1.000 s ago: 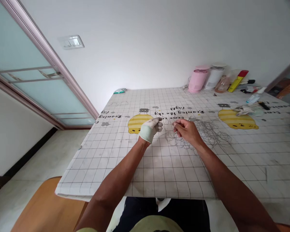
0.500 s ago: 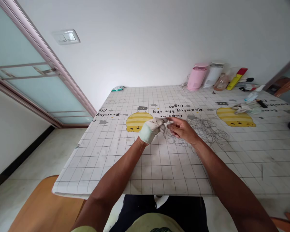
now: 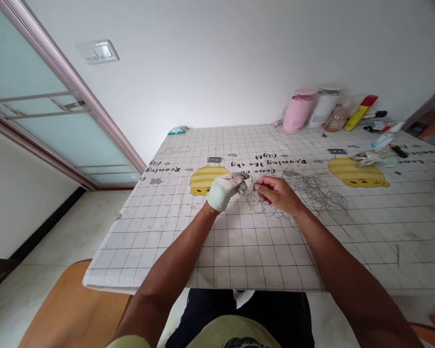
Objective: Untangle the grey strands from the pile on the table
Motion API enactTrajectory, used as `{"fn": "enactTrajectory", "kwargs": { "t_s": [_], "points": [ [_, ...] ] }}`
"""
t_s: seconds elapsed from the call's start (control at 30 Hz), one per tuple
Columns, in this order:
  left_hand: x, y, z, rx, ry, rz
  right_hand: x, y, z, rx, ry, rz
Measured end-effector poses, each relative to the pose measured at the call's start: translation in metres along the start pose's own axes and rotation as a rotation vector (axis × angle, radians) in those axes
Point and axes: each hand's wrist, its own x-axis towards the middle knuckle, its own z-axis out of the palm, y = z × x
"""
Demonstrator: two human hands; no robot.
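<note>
A loose tangle of thin dark wire or thread point(image 3: 311, 191) lies on the checked tablecloth point(image 3: 239, 251), spreading to the right of my hands. My left hand point(image 3: 227, 187), in a pale glove with a light green cuff, is closed with thumb and fingers pinched; a fine strand seems to pass by its fingertips. Bare, my right hand point(image 3: 275, 193) pinches with thumb and index finger at the tangle's left side, a small gap away from the glove. The strand is too thin to make out exactly what either hand grips.
Along the wall stand a pink cylindrical device point(image 3: 297, 112), a white one point(image 3: 323, 108), a bottle point(image 3: 335, 118) and a yellow can with red cap point(image 3: 360, 113). A crumpled glove point(image 3: 375, 157) and a spray bottle point(image 3: 386, 137) lie at right. A green packet point(image 3: 177, 130) sits at the far left corner.
My hands have drawn slightly apart, the right fingers moving away from the gloved fingertips. The right index finger, stretched toward the glove before, is now curled into a pinch.
</note>
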Motion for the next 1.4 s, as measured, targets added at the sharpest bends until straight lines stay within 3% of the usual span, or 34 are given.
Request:
{"fn": "enactTrajectory", "kwargs": {
  "t_s": [0.27, 0.5, 0.6, 0.77, 0.97, 1.2, 1.3, 1.4],
  "points": [
    [-0.012, 0.033, 0.002, 0.385, 0.146, 0.097, -0.004, -0.007, 0.0, -0.102, 0.021, -0.023],
    [-0.019, 0.045, 0.018, 0.546, 0.272, 0.089, -0.005, -0.002, 0.006, 0.144, -0.009, 0.044],
    [-0.02, 0.045, 0.021, 0.602, 0.285, 0.081, -0.004, -0.003, 0.007, 0.215, -0.062, 0.099],
    [-0.018, 0.042, 0.021, 0.686, 0.21, 0.02, 0.0, -0.001, 0.005, 0.339, -0.118, 0.239],
    [-0.017, 0.037, 0.021, 0.628, 0.126, -0.052, 0.002, 0.001, 0.005, 0.408, -0.036, 0.243],
    [-0.011, 0.022, 0.011, 0.372, 0.116, -0.019, -0.002, 0.001, 0.006, 0.17, -0.014, 0.12],
    [-0.008, 0.014, 0.008, 0.298, 0.155, -0.021, -0.003, 0.002, 0.007, 0.086, -0.027, 0.086],
    [-0.007, 0.012, 0.009, 0.311, 0.272, -0.024, -0.004, 0.002, 0.009, 0.095, -0.049, 0.082]
  ]
}}
